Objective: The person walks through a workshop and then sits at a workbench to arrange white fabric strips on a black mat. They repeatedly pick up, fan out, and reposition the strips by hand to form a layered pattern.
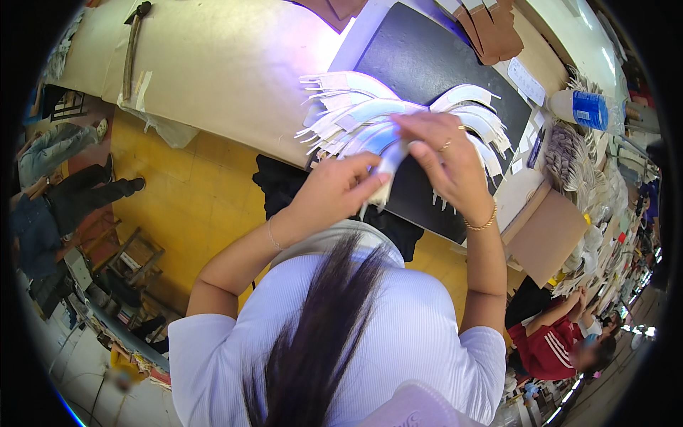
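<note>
The left hand [340, 186] and right hand [442, 158] both pinch one white curved strip [390, 162], held up above the black mat [427, 64] on the counter [213, 64]. More white strips [356, 117] fan out on the mat just behind the hands. A water bottle [587, 109] lies at the right.

This is a small factory or craft workshop, a place of piecework by hand. A long worktop [213, 64] covered in tan board runs across the upper part of the view, with a black cutting mat [427, 64] at its right end, where fanned stacks of curved white cut pieces [356, 114] lie. More bundles of such pieces [590, 178] crowd the right edge (beside a plastic bottle [587, 110]). Brown cardboard blanks [491, 28] sit at the far edge. Another worker in red [551, 341] sits at the same line, over a yellow floor [192, 185].
</note>
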Tool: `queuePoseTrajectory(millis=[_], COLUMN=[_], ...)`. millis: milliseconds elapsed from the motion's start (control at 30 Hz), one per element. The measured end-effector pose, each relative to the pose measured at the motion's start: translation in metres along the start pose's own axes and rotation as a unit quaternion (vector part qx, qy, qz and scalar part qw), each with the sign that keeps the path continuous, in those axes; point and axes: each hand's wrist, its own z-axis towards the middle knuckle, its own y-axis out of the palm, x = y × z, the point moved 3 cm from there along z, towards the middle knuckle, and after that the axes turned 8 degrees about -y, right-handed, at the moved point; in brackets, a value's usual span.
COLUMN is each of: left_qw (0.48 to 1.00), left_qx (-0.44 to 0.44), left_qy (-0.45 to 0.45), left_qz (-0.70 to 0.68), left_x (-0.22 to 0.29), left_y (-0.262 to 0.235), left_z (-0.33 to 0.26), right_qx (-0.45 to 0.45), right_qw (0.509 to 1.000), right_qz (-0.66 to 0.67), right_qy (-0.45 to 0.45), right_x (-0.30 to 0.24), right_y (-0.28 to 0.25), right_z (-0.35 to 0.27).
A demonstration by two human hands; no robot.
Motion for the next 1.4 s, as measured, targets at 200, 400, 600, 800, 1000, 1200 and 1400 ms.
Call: queuePoseTrajectory(millis=[200, 400, 600, 800, 1000, 1200, 1400], left_qw=[0.985, 0.979, 0.972, 0.964, 0.944, 0.996, 0.983], left_qx=[0.115, 0.156, 0.165, 0.179, 0.203, 0.074, -0.033], left_qy=[0.073, 0.022, 0.049, 0.066, 0.129, -0.044, -0.095], left_qz=[0.103, 0.133, 0.157, 0.184, 0.228, -0.005, -0.156], left_x=[-0.003, -0.006, 0.0, -0.003, -0.001, -0.003, 0.013], left_y=[-0.019, -0.019, -0.016, -0.013, -0.008, -0.013, -0.02], left_z=[-0.012, -0.007, -0.002, 0.002, 0.004, 0.008, 0.01], right_qx=[-0.01, 0.011, 0.025, 0.05, 0.009, 0.0, 0.077], right_qw=[0.999, 0.996, 0.995, 0.997, 0.996, 0.979, 0.985], right_qz=[-0.02, -0.016, 0.006, 0.004, -0.09, -0.202, -0.151], right_qy=[0.047, 0.089, 0.094, 0.064, 0.008, 0.009, 0.039], right_x=[0.012, 0.011, 0.008, 0.01, 0.006, -0.009, -0.018], right_y=[0.0, -0.002, 0.004, 0.007, 0.008, 0.018, 0.026], right_z=[-0.007, -0.01, -0.007, -0.01, -0.014, -0.022, -0.018])
